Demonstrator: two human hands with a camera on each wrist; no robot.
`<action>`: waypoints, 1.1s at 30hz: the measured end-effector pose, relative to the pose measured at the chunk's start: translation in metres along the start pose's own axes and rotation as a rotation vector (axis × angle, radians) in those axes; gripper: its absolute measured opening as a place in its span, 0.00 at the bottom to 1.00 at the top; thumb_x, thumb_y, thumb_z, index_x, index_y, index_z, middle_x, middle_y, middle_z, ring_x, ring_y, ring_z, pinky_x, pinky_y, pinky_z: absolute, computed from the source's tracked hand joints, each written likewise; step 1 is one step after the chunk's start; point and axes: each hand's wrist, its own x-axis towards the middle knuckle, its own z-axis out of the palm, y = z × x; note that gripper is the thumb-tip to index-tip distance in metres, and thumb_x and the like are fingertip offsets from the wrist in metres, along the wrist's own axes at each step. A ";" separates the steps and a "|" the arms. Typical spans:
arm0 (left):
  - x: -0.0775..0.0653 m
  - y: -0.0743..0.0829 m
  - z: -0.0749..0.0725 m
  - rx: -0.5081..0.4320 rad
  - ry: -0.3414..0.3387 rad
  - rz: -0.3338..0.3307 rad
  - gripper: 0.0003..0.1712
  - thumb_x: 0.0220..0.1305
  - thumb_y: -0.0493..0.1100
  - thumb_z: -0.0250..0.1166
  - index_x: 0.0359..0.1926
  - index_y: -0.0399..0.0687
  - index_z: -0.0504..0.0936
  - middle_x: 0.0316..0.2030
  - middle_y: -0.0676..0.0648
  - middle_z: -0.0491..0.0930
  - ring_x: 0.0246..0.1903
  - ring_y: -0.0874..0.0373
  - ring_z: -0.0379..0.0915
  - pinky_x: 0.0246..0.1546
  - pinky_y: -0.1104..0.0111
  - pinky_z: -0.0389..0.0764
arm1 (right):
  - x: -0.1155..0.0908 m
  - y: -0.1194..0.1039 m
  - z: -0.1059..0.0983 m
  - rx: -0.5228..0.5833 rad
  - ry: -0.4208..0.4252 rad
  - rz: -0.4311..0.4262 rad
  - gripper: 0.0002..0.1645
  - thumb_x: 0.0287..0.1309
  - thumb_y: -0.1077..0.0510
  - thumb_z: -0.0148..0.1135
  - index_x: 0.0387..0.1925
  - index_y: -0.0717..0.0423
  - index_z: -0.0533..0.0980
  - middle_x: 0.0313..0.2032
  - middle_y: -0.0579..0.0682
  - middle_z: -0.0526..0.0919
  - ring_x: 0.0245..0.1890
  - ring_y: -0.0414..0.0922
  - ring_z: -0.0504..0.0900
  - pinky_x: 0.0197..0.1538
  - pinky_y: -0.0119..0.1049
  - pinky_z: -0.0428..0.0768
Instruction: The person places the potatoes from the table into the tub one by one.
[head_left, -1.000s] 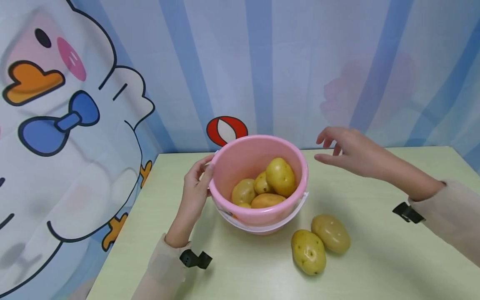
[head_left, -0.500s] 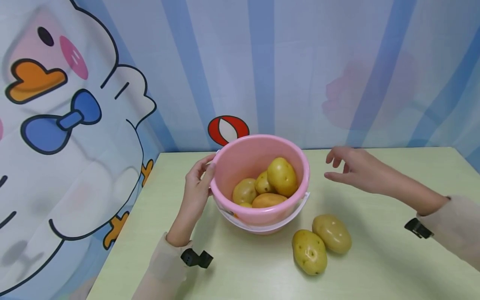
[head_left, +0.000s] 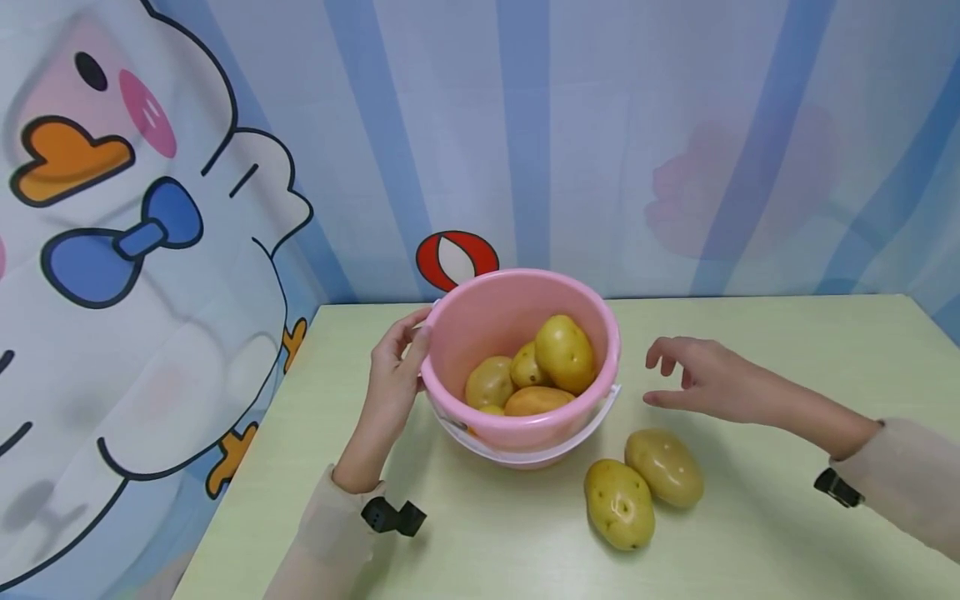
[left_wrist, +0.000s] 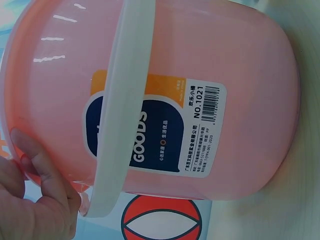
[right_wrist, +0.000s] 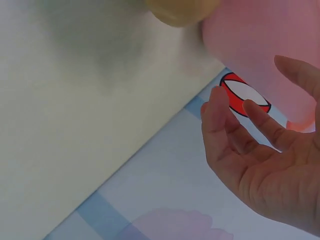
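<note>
A pink bucket (head_left: 517,429) stands on the table with several potatoes in it, the topmost potato (head_left: 564,354) leaning on the right inner wall. My left hand (head_left: 393,362) grips the bucket's left rim, also seen in the left wrist view, where the white handle (left_wrist: 125,115) hangs across the labelled side. My right hand (head_left: 708,379) hovers right of the bucket, holding nothing, thumb apart from its loosely bent fingers. Below it on the table lie two more potatoes side by side, a smooth tan potato (head_left: 664,468) and a yellower, dimpled potato (head_left: 618,504).
The pale green table (head_left: 480,542) ends at the back against a blue striped curtain (head_left: 585,150). A large cartoon duck (head_left: 172,333) is printed on the cloth at the left. Dark wrist cameras sit on both sleeves.
My right hand has come down from beside the bucket's rim, first drifting right, to just above the two loose potatoes. My left hand and the bucket keep their place.
</note>
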 end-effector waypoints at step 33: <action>-0.001 -0.001 0.000 -0.004 0.002 0.001 0.24 0.74 0.53 0.58 0.66 0.51 0.73 0.50 0.43 0.74 0.44 0.44 0.76 0.37 0.57 0.86 | -0.019 0.025 0.047 0.148 -0.305 -0.055 0.44 0.44 0.44 0.79 0.61 0.53 0.71 0.45 0.48 0.72 0.46 0.48 0.71 0.49 0.48 0.74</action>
